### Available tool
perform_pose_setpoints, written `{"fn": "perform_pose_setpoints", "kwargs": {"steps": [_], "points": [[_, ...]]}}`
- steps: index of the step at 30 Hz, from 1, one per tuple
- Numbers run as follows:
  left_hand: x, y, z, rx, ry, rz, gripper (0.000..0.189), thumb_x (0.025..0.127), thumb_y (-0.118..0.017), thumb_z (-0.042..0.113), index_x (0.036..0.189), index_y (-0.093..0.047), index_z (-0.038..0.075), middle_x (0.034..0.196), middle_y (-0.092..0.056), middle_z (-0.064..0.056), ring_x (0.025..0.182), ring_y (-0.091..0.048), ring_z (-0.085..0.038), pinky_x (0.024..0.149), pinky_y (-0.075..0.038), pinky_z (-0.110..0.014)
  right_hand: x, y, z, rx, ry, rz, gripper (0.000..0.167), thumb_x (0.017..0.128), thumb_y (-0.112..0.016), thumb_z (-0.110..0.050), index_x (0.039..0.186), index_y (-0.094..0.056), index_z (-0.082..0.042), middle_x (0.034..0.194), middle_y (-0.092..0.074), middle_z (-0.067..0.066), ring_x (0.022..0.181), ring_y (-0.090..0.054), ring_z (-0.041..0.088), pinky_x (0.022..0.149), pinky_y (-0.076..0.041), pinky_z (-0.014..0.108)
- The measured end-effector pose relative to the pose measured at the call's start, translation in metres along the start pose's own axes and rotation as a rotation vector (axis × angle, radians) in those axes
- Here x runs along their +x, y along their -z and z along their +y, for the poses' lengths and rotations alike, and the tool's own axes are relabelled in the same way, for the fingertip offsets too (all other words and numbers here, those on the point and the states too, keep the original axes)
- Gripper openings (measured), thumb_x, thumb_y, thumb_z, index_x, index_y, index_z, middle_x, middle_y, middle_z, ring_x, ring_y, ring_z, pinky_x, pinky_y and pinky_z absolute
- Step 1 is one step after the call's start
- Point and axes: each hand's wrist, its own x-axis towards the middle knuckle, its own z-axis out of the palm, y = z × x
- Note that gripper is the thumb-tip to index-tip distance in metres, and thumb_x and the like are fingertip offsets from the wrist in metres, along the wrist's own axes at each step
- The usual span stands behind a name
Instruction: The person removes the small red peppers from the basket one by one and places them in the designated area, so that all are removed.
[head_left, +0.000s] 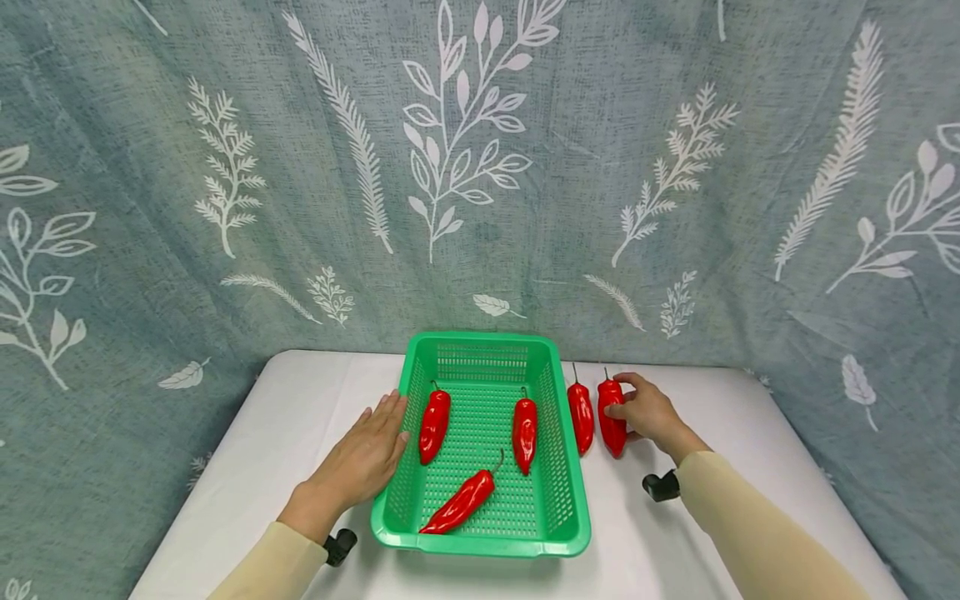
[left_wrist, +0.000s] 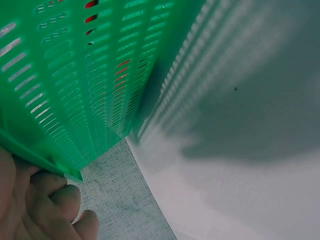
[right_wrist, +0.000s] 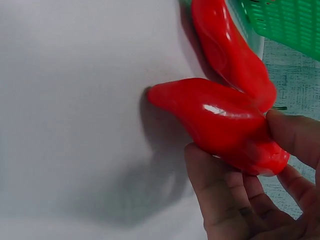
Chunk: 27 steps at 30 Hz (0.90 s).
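My right hand [head_left: 656,415] holds a red chili pepper [head_left: 610,393] on the white table, to the right of the green basket [head_left: 583,533]. In the right wrist view, thumb and fingers grip this pepper [right_wrist: 210,117] near its stem end, and its tip points away from the hand. Just left of it lies a second red pepper [head_left: 581,417], close beside the basket wall. Across from there, my left hand [head_left: 360,458] rests along the basket's left rim, fingers straight. The left wrist view shows the slotted basket wall [left_wrist: 75,85] above those fingertips.
Inside the basket lie three red peppers: one at left [head_left: 435,427], one at right [head_left: 525,433] and one slanting near the front [head_left: 463,502]. A grey-green curtain with white leaf patterns [head_left: 540,275] hangs behind the white table [head_left: 315,392].
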Motion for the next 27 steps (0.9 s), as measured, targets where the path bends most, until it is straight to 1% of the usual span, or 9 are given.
{"fn": "perform_pose_setpoints", "kwargs": {"steps": [5, 12, 19, 27], "points": [[0.0003, -0.0002, 0.0001, -0.007, 0.004, -0.001, 0.061, 0.113, -0.050, 0.024, 0.161, -0.033, -0.009, 0.169, -0.033, -0.025, 0.157, -0.033, -0.042, 0.128, -0.030, -0.059, -0.0005, -0.0022, 0.0013, 0.004, 0.010, -0.002, 0.075, 0.098, -0.071, -0.011, 0.162, -0.033, -0.004, 0.141, -0.051, 0.034, 0.107, -0.069, 0.037, 0.075, -0.068, 0.047], [-0.0004, 0.0006, 0.0002, 0.002, 0.007, -0.019, 0.061, 0.114, -0.047, 0.027, 0.162, -0.031, -0.008, 0.170, -0.031, -0.025, 0.158, -0.031, -0.041, 0.128, -0.029, -0.058, -0.0007, -0.0035, 0.0011, -0.007, 0.009, 0.002, 0.073, 0.099, -0.070, -0.010, 0.162, -0.033, -0.002, 0.148, -0.049, 0.036, 0.107, -0.069, 0.036, 0.077, -0.067, 0.047], [0.0005, -0.0006, -0.0004, -0.008, 0.010, -0.016, 0.061, 0.113, -0.049, 0.025, 0.161, -0.032, -0.008, 0.169, -0.031, -0.025, 0.158, -0.031, -0.041, 0.129, -0.029, -0.058, 0.0044, -0.0052, 0.0053, -0.005, -0.008, 0.011, 0.070, 0.100, -0.070, -0.010, 0.161, -0.036, -0.001, 0.151, -0.047, 0.037, 0.107, -0.070, 0.035, 0.076, -0.067, 0.045], [0.0011, -0.0007, -0.0012, -0.004, 0.011, -0.025, 0.062, 0.114, -0.046, 0.028, 0.162, -0.031, -0.008, 0.170, -0.031, -0.025, 0.158, -0.031, -0.041, 0.129, -0.029, -0.057, 0.0080, -0.0087, 0.0092, -0.012, -0.021, 0.025, 0.069, 0.100, -0.070, -0.013, 0.159, -0.037, 0.000, 0.148, -0.050, 0.035, 0.098, -0.070, 0.029, 0.077, -0.068, 0.044]]}}
